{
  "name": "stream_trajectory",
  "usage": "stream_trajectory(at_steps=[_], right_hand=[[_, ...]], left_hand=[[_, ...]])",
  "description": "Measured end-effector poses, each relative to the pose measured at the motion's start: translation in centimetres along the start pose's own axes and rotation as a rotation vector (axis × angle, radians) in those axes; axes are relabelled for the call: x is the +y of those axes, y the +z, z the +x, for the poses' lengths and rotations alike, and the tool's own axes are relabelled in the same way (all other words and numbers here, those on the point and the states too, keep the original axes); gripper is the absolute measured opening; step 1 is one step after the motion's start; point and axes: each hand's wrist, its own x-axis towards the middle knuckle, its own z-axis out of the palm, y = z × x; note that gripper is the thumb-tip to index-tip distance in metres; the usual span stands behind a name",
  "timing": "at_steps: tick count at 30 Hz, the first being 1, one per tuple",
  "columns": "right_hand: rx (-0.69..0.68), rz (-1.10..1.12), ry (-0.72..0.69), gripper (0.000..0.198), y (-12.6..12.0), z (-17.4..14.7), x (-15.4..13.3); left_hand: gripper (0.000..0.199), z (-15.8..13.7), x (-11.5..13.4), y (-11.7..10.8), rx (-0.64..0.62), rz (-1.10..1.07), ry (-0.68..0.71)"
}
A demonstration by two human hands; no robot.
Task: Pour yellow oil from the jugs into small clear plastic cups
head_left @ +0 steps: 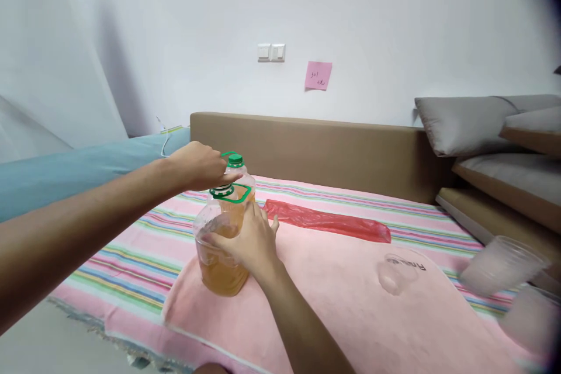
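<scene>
A large clear plastic bottle of amber liquid stands upright on the pink mat, with a green ring and a green carry handle at its neck. My left hand is closed over its top, fingers around the cap, which they hide. Lower down, my right hand grips the bottle's side, thumb across the front and fingers on the right. Just behind stands a second bottle, green-capped and with similar liquid, partly hidden by the front one and my hands.
A red plastic bag lies flattened behind the pink mat. Small clear plastic ware rests on the mat. Blurred translucent containers are at right, near stacked cushions. A brown padded headboard runs along the wall.
</scene>
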Motion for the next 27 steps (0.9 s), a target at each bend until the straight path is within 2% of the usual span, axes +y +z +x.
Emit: stream_trajectory(at_steps=[3, 6, 13, 21, 24, 27], right_hand=[[-0.005, -0.011, 0.004, 0.094, 0.0, 0.0, 0.0], [-0.004, -0.035, -0.002, 0.091, -0.1, 0.0, 0.2], [-0.004, -0.007, 0.008, 0.093, -0.2, -0.3, 0.1], [-0.009, -0.019, 0.004, 0.093, -0.1, -0.3, 0.2], [-0.008, -0.022, -0.003, 0.087, -0.1, -0.2, 0.4], [-0.010, -0.020, 0.001, 0.091, -0.1, -0.3, 0.4]], left_hand=[[0.072, 0.1, 1.0, -0.5, -0.091, 0.114, -0.054], [0.068, -0.1, 1.6, -1.0, -0.118, 0.112, -0.068], [0.050, -1.2, 0.2, -2.5, -0.274, -0.198, 0.152], [0.045, -1.6, -2.9, -2.1, -0.300, -0.454, 0.170], [0.043, -1.6, -3.2, -2.0, -0.298, -0.466, 0.158], [0.053, -1.8, -2.5, -2.0, -0.274, -0.403, 0.140]])
